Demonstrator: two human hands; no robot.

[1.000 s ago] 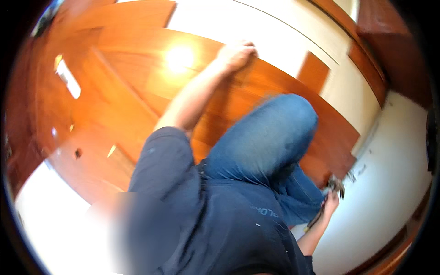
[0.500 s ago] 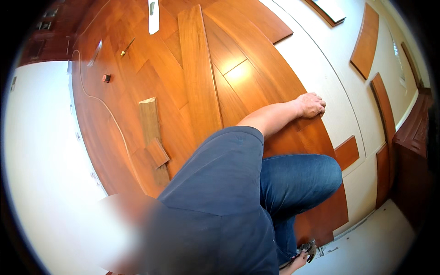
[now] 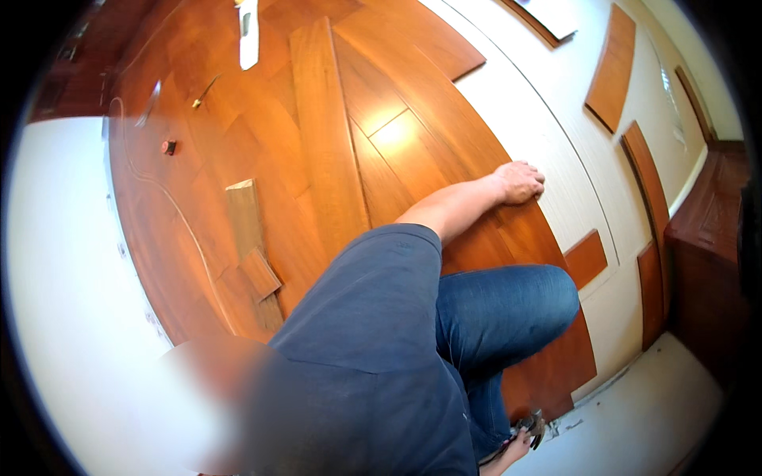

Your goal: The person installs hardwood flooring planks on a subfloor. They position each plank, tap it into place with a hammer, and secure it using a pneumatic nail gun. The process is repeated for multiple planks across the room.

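My left hand [image 3: 520, 182] rests at the outer edge of the laid reddish-brown floorboards [image 3: 508, 234], its fingers curled over the rim of the outermost board. Low in the view, beside my jeans, my right hand [image 3: 517, 447] is closed round a claw hammer [image 3: 535, 428]; its head shows, while most of the handle is hidden. The hammer is near the end of the board row, close to the wall. My bent knee [image 3: 548, 301] is above the boards, between the two hands.
Pale underlay [image 3: 556, 159] lies beyond the boards, with a short offcut [image 3: 586, 259] and a loose plank [image 3: 611, 67] on it. A long plank [image 3: 317, 119] lies across the finished floor. Behind are a cord [image 3: 190, 246], a small red-and-black object [image 3: 168, 147] and wood scraps [image 3: 244, 214].
The whole scene has shifted slightly left in the picture as the view moved. My left hand stays on the board edge and the hammer stays in my right hand.
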